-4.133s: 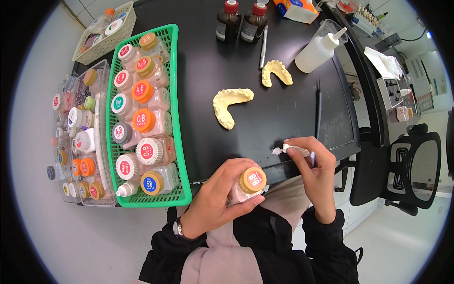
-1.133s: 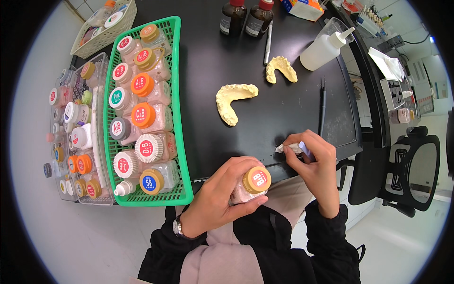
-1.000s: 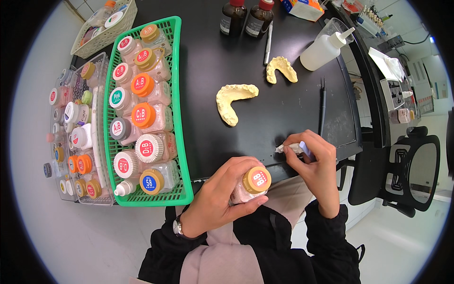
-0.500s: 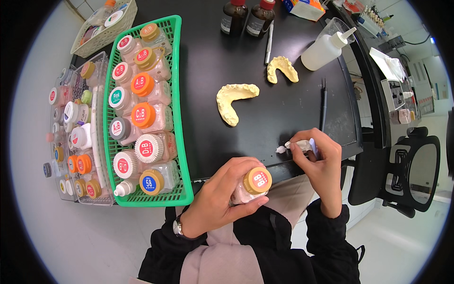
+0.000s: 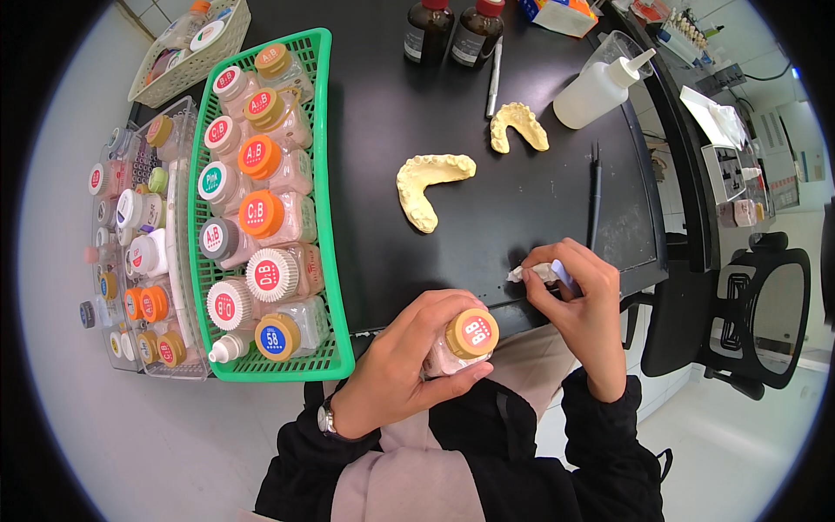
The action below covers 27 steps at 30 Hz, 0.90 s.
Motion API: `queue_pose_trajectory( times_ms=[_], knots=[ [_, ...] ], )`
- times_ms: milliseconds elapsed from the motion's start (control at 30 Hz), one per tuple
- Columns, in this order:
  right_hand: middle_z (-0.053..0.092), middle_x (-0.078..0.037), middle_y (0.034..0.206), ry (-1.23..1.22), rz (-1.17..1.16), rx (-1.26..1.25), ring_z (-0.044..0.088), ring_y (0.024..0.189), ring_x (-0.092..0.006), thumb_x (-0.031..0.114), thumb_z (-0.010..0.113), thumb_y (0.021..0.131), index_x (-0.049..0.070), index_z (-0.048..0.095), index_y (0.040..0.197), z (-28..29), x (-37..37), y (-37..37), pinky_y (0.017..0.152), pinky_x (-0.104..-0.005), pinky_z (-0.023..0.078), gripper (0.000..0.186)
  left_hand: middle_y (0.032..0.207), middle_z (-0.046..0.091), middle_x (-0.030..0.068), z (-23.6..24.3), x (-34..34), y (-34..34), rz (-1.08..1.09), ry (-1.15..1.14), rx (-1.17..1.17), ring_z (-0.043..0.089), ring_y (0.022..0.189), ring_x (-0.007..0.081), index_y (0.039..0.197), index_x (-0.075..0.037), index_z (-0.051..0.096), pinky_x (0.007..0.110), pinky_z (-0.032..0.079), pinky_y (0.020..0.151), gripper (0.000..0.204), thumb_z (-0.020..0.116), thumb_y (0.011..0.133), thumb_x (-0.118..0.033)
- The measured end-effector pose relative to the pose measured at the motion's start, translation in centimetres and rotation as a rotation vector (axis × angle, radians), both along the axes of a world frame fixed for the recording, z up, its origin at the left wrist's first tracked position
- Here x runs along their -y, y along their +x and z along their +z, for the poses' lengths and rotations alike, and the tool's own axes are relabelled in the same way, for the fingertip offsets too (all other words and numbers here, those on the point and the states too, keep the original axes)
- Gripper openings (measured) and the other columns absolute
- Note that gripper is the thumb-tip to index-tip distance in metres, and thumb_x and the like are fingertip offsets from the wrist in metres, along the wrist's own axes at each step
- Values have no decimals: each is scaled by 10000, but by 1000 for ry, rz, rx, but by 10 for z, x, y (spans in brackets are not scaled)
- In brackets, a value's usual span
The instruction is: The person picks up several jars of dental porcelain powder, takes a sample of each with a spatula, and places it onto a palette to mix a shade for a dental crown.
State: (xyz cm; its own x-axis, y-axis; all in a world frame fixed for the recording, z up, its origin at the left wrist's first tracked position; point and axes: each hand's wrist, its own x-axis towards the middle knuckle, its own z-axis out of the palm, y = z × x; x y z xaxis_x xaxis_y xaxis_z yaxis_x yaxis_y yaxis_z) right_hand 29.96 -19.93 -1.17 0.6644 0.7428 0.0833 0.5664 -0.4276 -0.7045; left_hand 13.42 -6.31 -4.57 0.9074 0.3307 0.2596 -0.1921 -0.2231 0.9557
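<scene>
The left hand (image 5: 396,374) wraps a capped bottle (image 5: 459,344) just off the tabletop's (image 5: 374,130) near edge. The right hand (image 5: 581,300) pinches a small white piece (image 5: 532,273) at that edge. A green basket (image 5: 335,261) of bottles sits left; two casts (image 5: 430,184) lie beyond.

Black benchtop (image 5: 374,113) — green basket (image 5: 335,287), two yellow dental casts (image 5: 432,184), squeeze bottle (image 5: 600,87).

Bright, even overhead light; sharp centre, fisheye bending and dark rim.
</scene>
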Motion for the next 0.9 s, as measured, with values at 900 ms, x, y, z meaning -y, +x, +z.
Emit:
queue_pose_trajectory(
  times_ms=[900],
  knots=[
    [617,-15,741,112,-300,-93,511,638,-61,16,678,834,31,655,896,10,13,19,525,-211,381,67,1127,582,179,2,-1,1,-30,-6,21,598,1028,309,1221,5,489,375,485,888,517,772,804,-109]
  ],
)
